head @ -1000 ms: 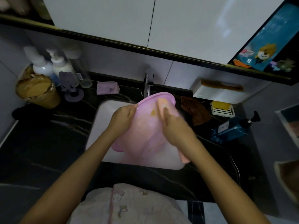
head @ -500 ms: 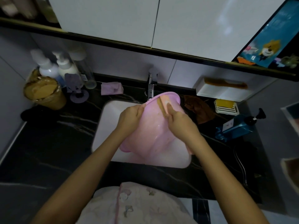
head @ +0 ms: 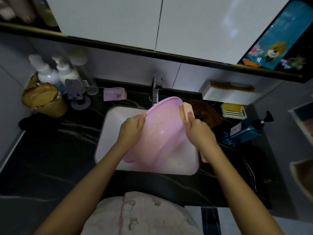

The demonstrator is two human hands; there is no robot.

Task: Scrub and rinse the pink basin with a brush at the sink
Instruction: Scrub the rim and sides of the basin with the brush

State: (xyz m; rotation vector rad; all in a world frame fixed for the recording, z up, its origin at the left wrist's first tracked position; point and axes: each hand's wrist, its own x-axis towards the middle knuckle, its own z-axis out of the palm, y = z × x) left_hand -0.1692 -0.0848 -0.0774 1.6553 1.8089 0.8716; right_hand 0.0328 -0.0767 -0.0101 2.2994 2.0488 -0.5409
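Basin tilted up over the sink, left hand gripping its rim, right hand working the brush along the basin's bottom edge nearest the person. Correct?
Not quite. In the head view the right hand holds the brush against the far right rim of the pink basin, not its near bottom edge. The rest stands: tilted over the sink, left hand gripping the rim.

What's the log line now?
step: scrub | left hand: grips basin rim | right hand: holds brush on far rim | basin: tilted over sink
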